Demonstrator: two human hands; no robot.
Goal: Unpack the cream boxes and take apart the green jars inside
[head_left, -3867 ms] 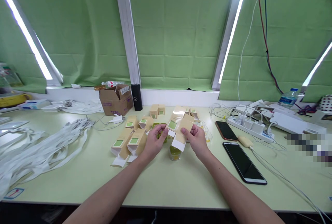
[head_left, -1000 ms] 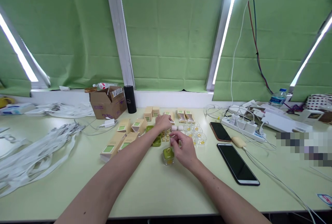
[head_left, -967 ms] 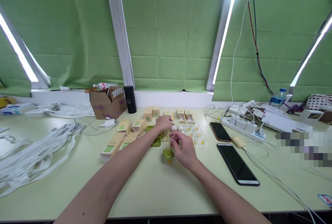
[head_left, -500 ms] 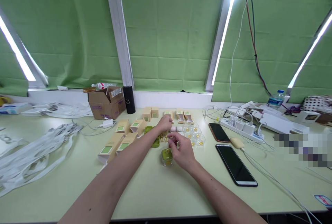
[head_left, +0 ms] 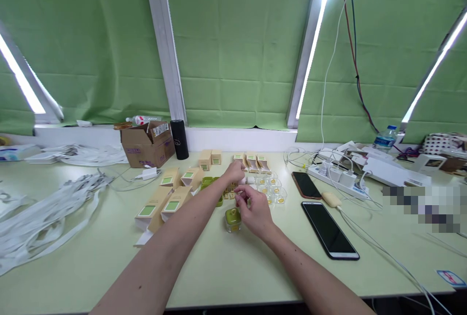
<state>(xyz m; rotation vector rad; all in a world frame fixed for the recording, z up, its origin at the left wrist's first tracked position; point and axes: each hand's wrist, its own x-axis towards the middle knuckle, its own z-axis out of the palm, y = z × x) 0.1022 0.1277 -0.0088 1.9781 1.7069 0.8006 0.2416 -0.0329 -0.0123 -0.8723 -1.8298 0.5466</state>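
My left hand (head_left: pixel 234 171) reaches to the far middle of the table, its fingers bent together beside small white pieces (head_left: pixel 250 180) and an open kraft box (head_left: pixel 239 158); what it holds, if anything, is hidden. Nearer to me, my right hand (head_left: pixel 252 204) has thumb and fingertips pressed together, and anything between them is too small to make out. Just left of it stands a clear jar with a green lid (head_left: pixel 232 219). Clear cups with yellow centres (head_left: pixel 272 188) lie right of the hands. Green lids (head_left: pixel 207 181) are partly hidden behind my left forearm.
Kraft boxes with green labels (head_left: pixel 175 201) stand at left, near white straps (head_left: pixel 65 213). A cardboard box (head_left: pixel 146 145) and black cylinder (head_left: pixel 179 140) are behind. Two phones (head_left: pixel 330 231), a power strip (head_left: pixel 339 181) and cables lie right.
My left hand has moved slightly right and nearer the open kraft boxes. The view has shifted a little. My right hand keeps nearly the same pose beside the jar.
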